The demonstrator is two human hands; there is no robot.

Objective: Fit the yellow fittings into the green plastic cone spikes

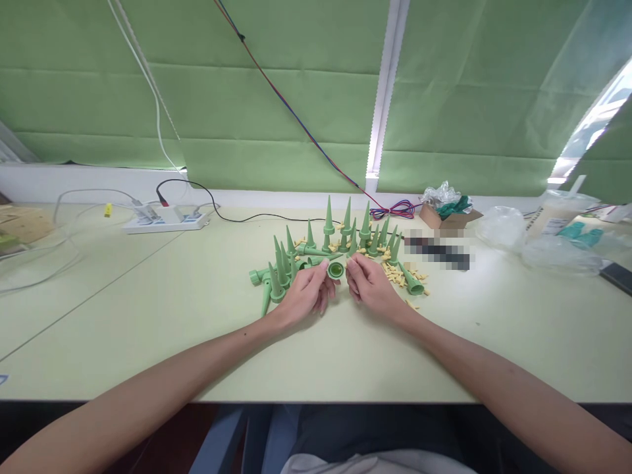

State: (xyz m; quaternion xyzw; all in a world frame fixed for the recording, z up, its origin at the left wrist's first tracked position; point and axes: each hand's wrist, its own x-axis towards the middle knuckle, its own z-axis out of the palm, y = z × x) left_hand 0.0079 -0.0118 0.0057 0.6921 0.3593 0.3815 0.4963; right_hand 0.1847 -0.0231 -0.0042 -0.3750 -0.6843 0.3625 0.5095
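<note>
My left hand [312, 289] is closed on a green plastic cone-shaped spike [336, 270], whose round open end faces me. Just to its right, my right hand [368, 282] is pinched shut; what its fingertips hold, if anything, is too small to make out. Behind both hands many more green spikes [329, 216] stand point-up in a cluster. Others lie on their sides, one of them a green spike [413, 283] right of my right hand. Small yellow plastic pieces [395, 273] are scattered beside my right hand and among the spikes.
On the pale table [197, 355], a white power strip [168, 222] with plugs and cables stands back left. A small cardboard box [447, 216], plastic bags [501, 227], a drink cup [553, 214] and a dark phone [617, 276] are at the right. A pixelated patch hides something behind the yellow pieces.
</note>
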